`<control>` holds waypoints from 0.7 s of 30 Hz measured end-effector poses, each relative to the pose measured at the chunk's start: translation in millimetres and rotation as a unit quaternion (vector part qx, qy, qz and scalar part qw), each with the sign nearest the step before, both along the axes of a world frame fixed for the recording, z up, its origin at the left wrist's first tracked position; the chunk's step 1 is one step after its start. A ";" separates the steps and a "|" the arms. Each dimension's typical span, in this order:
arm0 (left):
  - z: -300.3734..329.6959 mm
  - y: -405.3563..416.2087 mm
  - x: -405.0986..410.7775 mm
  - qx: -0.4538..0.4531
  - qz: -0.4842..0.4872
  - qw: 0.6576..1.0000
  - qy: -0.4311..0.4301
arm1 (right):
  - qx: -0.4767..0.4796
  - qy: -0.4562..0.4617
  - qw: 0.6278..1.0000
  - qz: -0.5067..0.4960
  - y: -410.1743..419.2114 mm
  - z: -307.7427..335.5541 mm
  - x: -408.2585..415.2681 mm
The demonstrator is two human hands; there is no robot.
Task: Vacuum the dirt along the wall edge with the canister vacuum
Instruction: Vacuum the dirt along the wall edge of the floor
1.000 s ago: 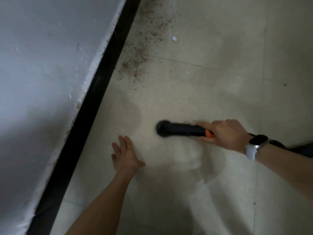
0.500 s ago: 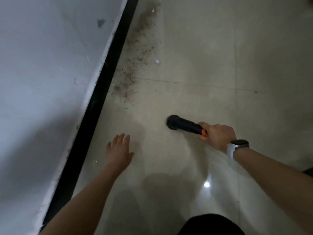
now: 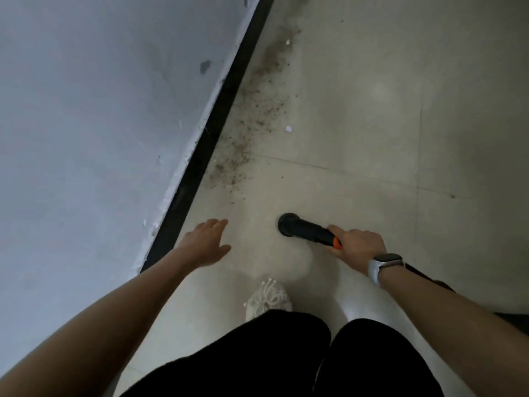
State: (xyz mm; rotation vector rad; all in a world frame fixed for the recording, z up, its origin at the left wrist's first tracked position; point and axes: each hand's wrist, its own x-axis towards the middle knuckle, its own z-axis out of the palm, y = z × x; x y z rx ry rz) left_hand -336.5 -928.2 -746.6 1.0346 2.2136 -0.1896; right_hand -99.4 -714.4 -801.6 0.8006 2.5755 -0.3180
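The right hand (image 3: 356, 246) is wrapped around the vacuum nozzle (image 3: 305, 230), a black tube with an orange band at the grip end. The hold is at the near end, so the round mouth points left toward the wall (image 3: 100, 124) and sits low over the floor (image 3: 372, 124); whether it touches the tile cannot be told. A watch (image 3: 383, 263) is on that wrist, and a dark hose (image 3: 420, 275) trails off to the right behind it. The canister itself is not in view.

The left hand (image 3: 207, 245) holds nothing, fingers spread and relaxed, held out above the floor just beside the black baseboard (image 3: 200, 156), probably for balance while leaning forward.

The dirt (image 3: 252, 116) lies in a brown speckled band along the baseboard, farther away than the nozzle and to its left, stretching toward the far end. 2 small white scraps (image 3: 288, 128) lie at its right edge. The tile near the nozzle looks clean, so most of the band seems left to do. The mouth will likely need to go forward and left, close to the baseboard.

A pale shoe (image 3: 269, 299) and dark trousers (image 3: 257, 353) show at the near edge. No bin or other container is visible.
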 end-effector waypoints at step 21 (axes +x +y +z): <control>-143.3 34.2 1.0 0.016 0.351 0.936 0.004 | -0.018 -0.017 0.984 0.179 85.2 -24.7 -133.0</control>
